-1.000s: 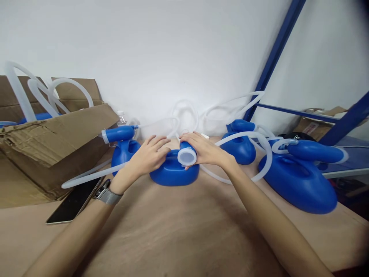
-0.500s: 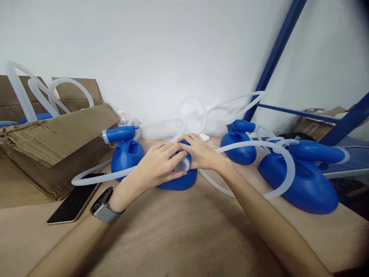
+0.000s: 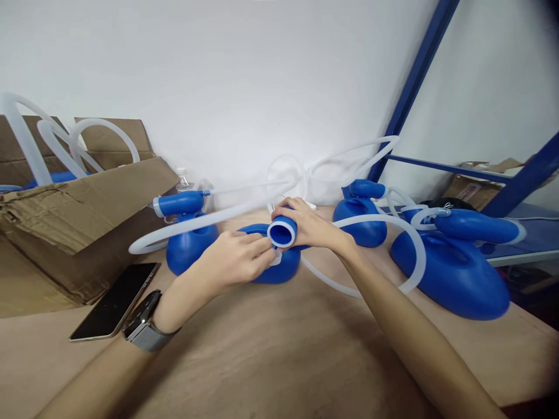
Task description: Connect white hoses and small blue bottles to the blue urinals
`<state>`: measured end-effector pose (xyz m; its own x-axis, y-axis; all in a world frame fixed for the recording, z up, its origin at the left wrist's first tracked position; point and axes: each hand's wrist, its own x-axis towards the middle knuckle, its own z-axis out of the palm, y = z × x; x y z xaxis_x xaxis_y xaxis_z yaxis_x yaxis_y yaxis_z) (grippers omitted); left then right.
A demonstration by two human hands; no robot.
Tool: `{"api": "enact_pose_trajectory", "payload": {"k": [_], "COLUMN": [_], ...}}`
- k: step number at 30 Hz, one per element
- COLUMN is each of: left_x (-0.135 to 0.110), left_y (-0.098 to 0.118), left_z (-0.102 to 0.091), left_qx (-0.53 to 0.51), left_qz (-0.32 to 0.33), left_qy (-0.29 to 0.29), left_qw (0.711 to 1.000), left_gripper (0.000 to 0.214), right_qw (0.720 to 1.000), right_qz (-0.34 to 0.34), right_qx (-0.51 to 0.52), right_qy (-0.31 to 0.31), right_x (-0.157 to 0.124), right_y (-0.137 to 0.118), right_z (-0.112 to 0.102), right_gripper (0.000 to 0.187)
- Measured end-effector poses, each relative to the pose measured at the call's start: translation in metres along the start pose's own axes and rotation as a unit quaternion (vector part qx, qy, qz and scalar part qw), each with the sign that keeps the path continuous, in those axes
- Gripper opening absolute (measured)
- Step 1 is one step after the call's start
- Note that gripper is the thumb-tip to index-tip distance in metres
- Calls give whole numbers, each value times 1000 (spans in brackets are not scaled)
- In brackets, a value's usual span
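In the middle of the table stands a blue urinal bottle (image 3: pixel 279 273) with a white-rimmed mouth facing me, uncovered. My right hand (image 3: pixel 308 224) is wrapped around its neck from the right side. Just below and left of the mouth, my left hand (image 3: pixel 244 255) has its fingers closed on a translucent white cap (image 3: pixel 276 258), partly hidden by the fingertips. A translucent corrugated hose (image 3: pixel 205 220) arcs from behind the bottle out to the left, above my left hand.
Other blue urinal bottles stand at left (image 3: pixel 191 244) and right, one (image 3: pixel 454 279) near the table's right side. A cardboard box (image 3: pixel 87 209) with hoses rises at left, a phone (image 3: pixel 114 302) lying before it. Behind are the white wall and a blue metal frame (image 3: pixel 413 81).
The cap has come off the bottle's mouth, which now shows open. My left hand has moved slightly down and left with the cap; the hose at left has swung up.
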<state>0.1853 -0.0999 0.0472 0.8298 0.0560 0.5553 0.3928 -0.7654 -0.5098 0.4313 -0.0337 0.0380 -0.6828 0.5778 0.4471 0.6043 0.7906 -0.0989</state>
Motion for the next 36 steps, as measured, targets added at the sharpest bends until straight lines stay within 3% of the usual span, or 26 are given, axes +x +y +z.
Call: {"api": "enact_pose_trajectory", "payload": {"k": [2, 5, 8, 11, 13, 16, 19, 22, 24, 26, 28, 30, 31, 33, 36], "left_x": [-3, -8, -10, -11, -14, -24, -37, -40, -33, -21, -6, 6, 9, 12, 10], "left_y": [-8, -22, -27, -20, -17, -22, -35, -43, -40, -30, -15, 1, 7, 18, 24], "left_z": [-6, -16, -32, -51, -59, -57, -39, -27, -28, -33, -35, -28, -23, -8, 11], "left_qx": [-72, -181, -239, -311, -319, -255, -208, -220, -260, -307, -330, -258, -208, -146, -153], "left_qz": [-64, -175, -236, -281, -312, -348, -356, -339, -321, -291, -258, -270, -285, -313, -341], "left_qy": [-121, -287, -371, -457, -488, -480, -486, -507, -488, -419, -315, -190, -155, -123, -110], "left_qw": [988, 924, 866, 785, 750, 764, 771, 761, 769, 803, 852, 908, 923, 930, 921], "left_gripper": [27, 26, 21, 11, 11, 12, 30, 43, 49, 49, 38, 31, 29, 25, 21], "right_qw": [1000, 1000, 999, 999, 999, 1000, 999, 999, 999, 999, 1000, 1000, 999, 998, 993], "right_qz": [-1, -6, -16, -10, 2, 4, -6, -16, -13, -6, 2, 11, 18, 39, 80], "right_qx": [14, -2, -32, -45, -45, -21, 19, 40, 40, 30, 8, -19, -31, -53, -80], "right_qy": [5, -6, -27, -25, -20, -22, -24, -31, -35, -34, -21, -2, 8, 18, 26], "right_x": [-1, -1, 2, 2, 0, -5, -8, -9, -9, -7, -5, -2, 0, 2, 4], "right_y": [2, -3, -9, -3, 5, 14, 13, 8, 5, 1, -4, -12, -16, -22, -28], "right_z": [-2, -2, 1, 3, 2, -2, -8, -12, -12, -9, -3, 4, 8, 15, 23], "right_gripper": [61, 47, 37, 42, 45, 42, 39, 39, 39, 47, 59, 62, 59, 53, 54]}}
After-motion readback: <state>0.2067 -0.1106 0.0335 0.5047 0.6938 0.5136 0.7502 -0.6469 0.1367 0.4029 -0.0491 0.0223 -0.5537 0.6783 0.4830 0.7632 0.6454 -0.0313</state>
